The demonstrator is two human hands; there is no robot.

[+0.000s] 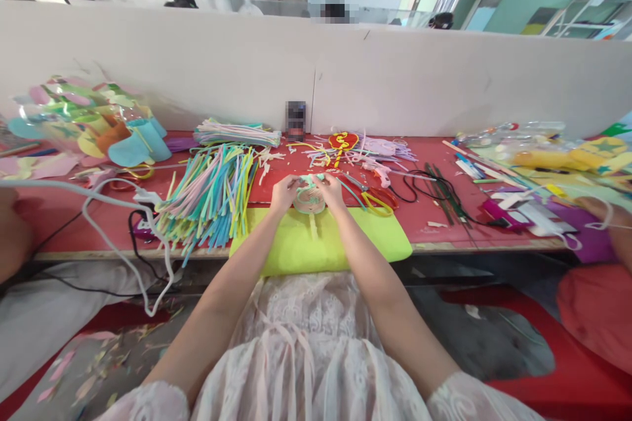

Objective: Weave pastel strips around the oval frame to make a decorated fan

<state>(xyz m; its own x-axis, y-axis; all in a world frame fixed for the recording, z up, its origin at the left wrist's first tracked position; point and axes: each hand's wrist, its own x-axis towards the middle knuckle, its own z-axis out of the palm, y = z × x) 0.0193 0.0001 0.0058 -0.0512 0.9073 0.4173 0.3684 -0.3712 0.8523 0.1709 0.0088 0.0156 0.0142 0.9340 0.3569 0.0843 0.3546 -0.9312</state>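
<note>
Between my two hands is a flat, round craft piece [310,202] of pale green and cream coiled strips, with a short pale stem pointing toward me. My left hand [286,192] pinches its upper left edge. On the upper right edge, the fingers of my right hand [329,189] are closed too. The fingertips partly hide the top of the piece. Underneath lies a folded yellow-green cloth [286,253] at the table's front edge. Just right of my right hand rest scissors or pliers with yellow and red handles [378,202].
Fuzzy craft stems [207,187] fan out on the left of the red table [419,237]. Behind my hands are a red-and-yellow heart-shaped piece [343,141], a pink glue gun [379,173] and a phone [295,120]. Cables hang at left; other people's arms show at both sides.
</note>
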